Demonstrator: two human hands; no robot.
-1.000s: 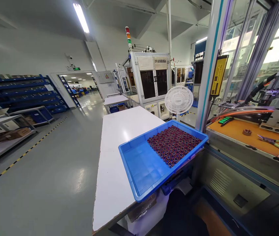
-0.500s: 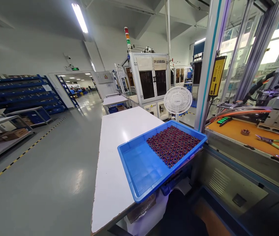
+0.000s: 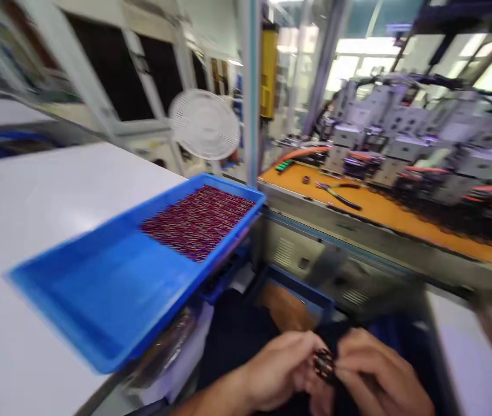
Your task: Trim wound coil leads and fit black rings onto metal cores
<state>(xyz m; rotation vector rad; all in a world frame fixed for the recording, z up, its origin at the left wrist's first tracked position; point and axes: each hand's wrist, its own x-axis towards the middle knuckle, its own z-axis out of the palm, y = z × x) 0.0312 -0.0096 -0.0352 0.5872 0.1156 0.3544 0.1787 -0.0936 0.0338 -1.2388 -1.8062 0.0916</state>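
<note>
Low in the head view, my left hand [image 3: 287, 367] pinches a small, round, dark part with copper-coloured windings, which looks like a motor stator [image 3: 324, 364]. My right hand [image 3: 378, 370] is closed at the stator's right edge, with thumb and fingers pressed together there; whether it also grips a fine wire is too blurred to tell. To the left, on the white table, rests a blue tray [image 3: 111, 289]. Its far right part holds a dense layer of small dark red and blue parts [image 3: 200, 222], smeared by motion.
A white table [image 3: 55, 196] runs along the left. Behind the tray stands a white fan [image 3: 205, 124]. At the right is a machine with an orange bench [image 3: 384, 214], where pliers [image 3: 339, 193] lie. A blue bin [image 3: 287, 283] sits below the bench.
My view has swung right and down, so the tray now appears farther left. Both hands have come into view with the stator between them.
</note>
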